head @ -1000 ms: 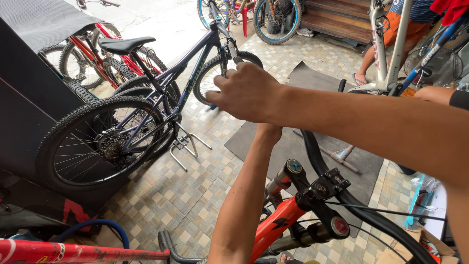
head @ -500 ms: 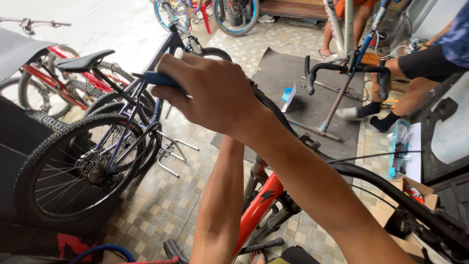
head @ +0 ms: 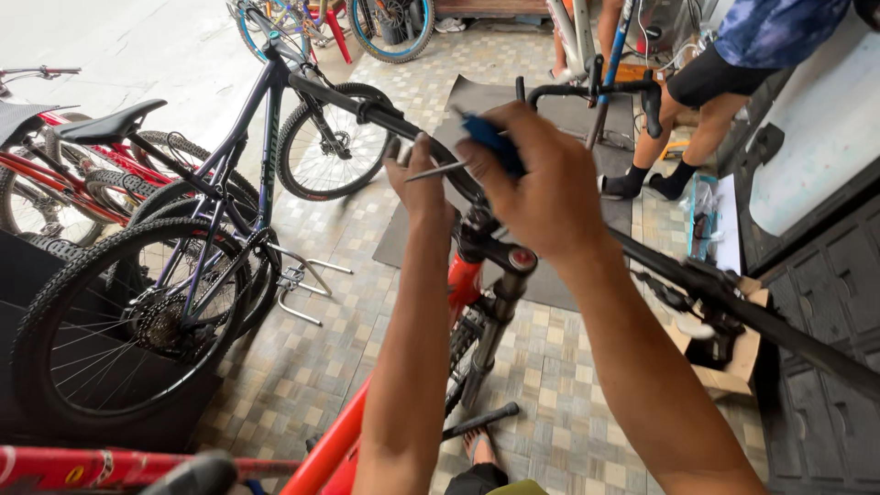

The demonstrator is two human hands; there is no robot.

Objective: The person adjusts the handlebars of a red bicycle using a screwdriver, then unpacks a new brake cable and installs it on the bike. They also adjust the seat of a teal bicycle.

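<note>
Right hand (head: 541, 188) grips a blue-handled tool (head: 486, 142); I see its handle mostly hidden. Left hand (head: 422, 179) pinches the handlebar (head: 385, 115), fingers partly hidden.

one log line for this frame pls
right hand: grips blue-handled tool | left hand: on handlebar | bike: red frame

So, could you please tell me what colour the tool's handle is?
Blue, on the tool in the right hand, head view.

Matt black handlebar (head: 394, 117), glossy orange painted frame (head: 463, 275), blue plastic-handled metal tool (head: 458, 158), rough tiled floor (head: 312, 357).
</note>
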